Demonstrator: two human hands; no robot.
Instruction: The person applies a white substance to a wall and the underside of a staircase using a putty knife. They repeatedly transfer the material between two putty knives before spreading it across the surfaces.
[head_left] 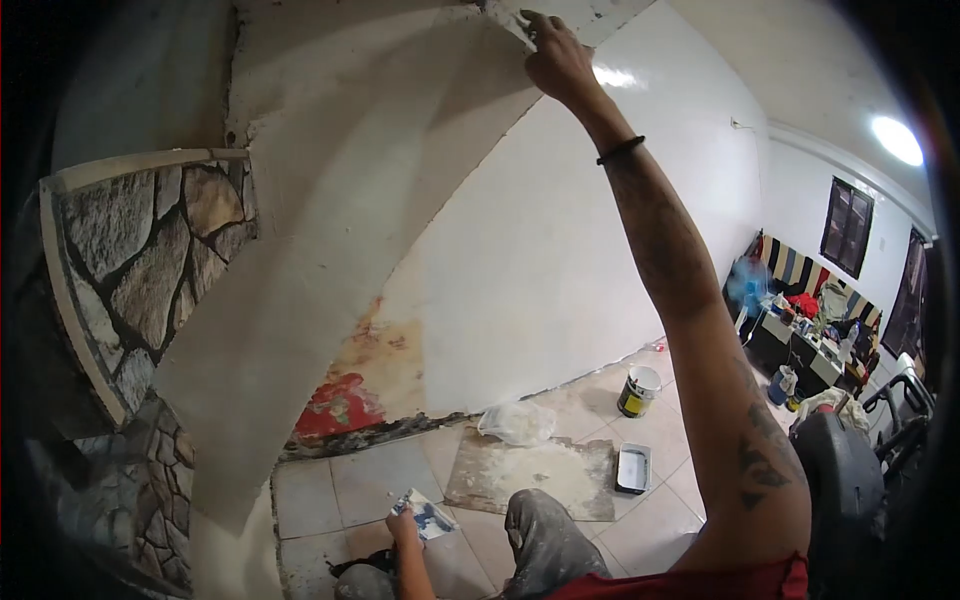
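Red sleeve foremost, I judge smoothing underway: right hand, grip unclear, at sloping panel, next wanting even pressure; left hand clutching smeared plate.

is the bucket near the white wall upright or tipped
Upright: the bucket stands on its base on the tiled floor, rim uppermost.

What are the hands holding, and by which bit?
The left hand grips a smeared flat plate by its edge. Whether the raised right hand holds something is too unclear to tell.
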